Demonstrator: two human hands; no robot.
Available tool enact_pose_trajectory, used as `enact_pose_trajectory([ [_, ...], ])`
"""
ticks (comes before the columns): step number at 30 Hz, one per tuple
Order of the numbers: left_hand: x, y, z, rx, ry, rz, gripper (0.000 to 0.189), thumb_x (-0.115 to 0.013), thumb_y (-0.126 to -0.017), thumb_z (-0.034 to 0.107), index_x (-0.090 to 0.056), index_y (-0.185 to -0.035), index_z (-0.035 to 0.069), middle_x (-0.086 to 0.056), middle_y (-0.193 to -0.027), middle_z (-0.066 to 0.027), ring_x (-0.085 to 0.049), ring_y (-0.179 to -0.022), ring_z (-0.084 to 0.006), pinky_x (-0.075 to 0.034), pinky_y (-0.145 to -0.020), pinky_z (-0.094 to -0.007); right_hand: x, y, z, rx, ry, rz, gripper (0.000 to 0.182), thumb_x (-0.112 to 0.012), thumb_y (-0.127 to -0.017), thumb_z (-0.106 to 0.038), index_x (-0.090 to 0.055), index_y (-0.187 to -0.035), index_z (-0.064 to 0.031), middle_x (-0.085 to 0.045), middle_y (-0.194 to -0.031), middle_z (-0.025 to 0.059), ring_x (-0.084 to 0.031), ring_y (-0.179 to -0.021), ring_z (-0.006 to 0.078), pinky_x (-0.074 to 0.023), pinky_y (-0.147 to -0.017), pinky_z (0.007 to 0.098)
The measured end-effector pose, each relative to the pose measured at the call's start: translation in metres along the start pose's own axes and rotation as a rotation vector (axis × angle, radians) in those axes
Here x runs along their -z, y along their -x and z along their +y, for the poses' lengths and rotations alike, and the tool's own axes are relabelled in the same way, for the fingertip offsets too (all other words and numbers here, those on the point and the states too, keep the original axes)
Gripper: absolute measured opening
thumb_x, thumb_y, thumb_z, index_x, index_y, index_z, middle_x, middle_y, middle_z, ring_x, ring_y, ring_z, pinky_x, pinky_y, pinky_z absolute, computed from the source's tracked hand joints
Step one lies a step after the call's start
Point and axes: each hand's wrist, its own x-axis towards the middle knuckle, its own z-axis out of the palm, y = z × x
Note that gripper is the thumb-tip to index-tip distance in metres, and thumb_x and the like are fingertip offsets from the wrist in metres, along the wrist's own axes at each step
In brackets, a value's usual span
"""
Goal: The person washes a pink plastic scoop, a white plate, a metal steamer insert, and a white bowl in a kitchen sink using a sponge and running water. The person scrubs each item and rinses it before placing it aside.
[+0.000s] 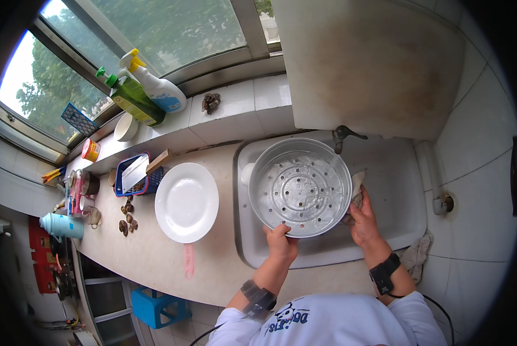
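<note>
A round metal steamer pan (301, 188) with holes in its base is held over the white sink (392, 225), beneath the tap (339, 138). Gripping its near rim at the lower left, my left hand (281, 242) has the thumb over the edge. My right hand (363, 218) is at the pan's right side with a wet, greyish cloth (357, 190) between the palm and the metal. Water seems to lie or run over the pan's base. Left of the sink, a white plate (187, 203) rests on the counter, over a pink handle (189, 261).
A cleaver (135, 173) lies across a blue basket (154, 181), near small brown pieces (128, 216). On the ledge stand a green pump bottle (137, 101), a spray bottle (163, 93) and a bowl (125, 127). A large board (371, 69) leans behind the sink.
</note>
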Motion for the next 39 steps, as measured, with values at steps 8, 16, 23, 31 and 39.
enact_pose_trajectory([
  [8,-0.004,0.004,0.001,0.033,0.007,-0.041,0.059,-0.041,-0.067,-0.005,-0.034,-0.124,0.007,-0.051,-0.106,-0.0118,-0.059,-0.093,-0.0286,-0.055,-0.073,-0.0457,0.02,-0.028,-0.01,-0.042,0.421,0.229,0.038,-0.057,-0.09,-0.023,-0.051,-0.117,0.0022,-0.059,-0.107,0.0087,-0.056,-0.094,0.0158,-0.0467,-0.081,0.0298],
  [16,0.002,-0.006,-0.002,0.109,0.057,-0.033,0.069,-0.041,-0.066,0.006,-0.033,-0.133,-0.001,-0.045,-0.128,-0.0168,-0.049,-0.115,-0.0361,-0.044,-0.093,-0.0514,0.006,-0.027,-0.026,-0.24,-0.47,0.294,0.037,-0.046,-0.095,-0.034,-0.053,-0.12,-0.0076,-0.058,-0.114,0.0062,-0.056,-0.103,0.0186,-0.0477,-0.085,0.0315],
  [23,0.006,-0.011,-0.01,0.098,0.032,-0.015,0.066,-0.042,-0.065,0.004,-0.035,-0.131,-0.001,-0.047,-0.126,-0.0168,-0.05,-0.112,-0.0348,-0.045,-0.089,-0.05,-0.003,-0.006,-0.019,0.017,-0.093,-0.057,0.055,-0.057,-0.087,-0.005,-0.035,-0.137,-0.0065,-0.046,-0.131,0.0057,-0.044,-0.119,0.0168,-0.0386,-0.098,0.0307],
  [31,0.005,0.004,-0.016,0.038,-0.127,0.042,0.063,-0.042,-0.065,-0.002,-0.036,-0.128,0.004,-0.051,-0.112,-0.0142,-0.055,-0.101,-0.0308,-0.049,-0.077,-0.0449,0.022,-0.041,-0.01,0.017,0.47,0.19,0.036,-0.059,-0.089,-0.023,-0.051,-0.117,0.0003,-0.054,-0.112,0.0062,-0.051,-0.1,0.014,-0.043,-0.085,0.029],
  [39,0.01,0.011,0.0,-0.44,-0.462,0.017,0.078,-0.048,-0.068,-0.006,-0.012,-0.137,0.004,-0.033,-0.127,-0.0122,-0.035,-0.12,-0.0232,-0.026,-0.103,-0.0335,0.051,-0.036,-0.016,-0.027,0.329,0.18,0.044,-0.046,-0.095,-0.039,-0.054,-0.113,-0.0005,-0.056,-0.11,0.0058,-0.05,-0.099,0.0135,-0.0384,-0.087,0.028],
])
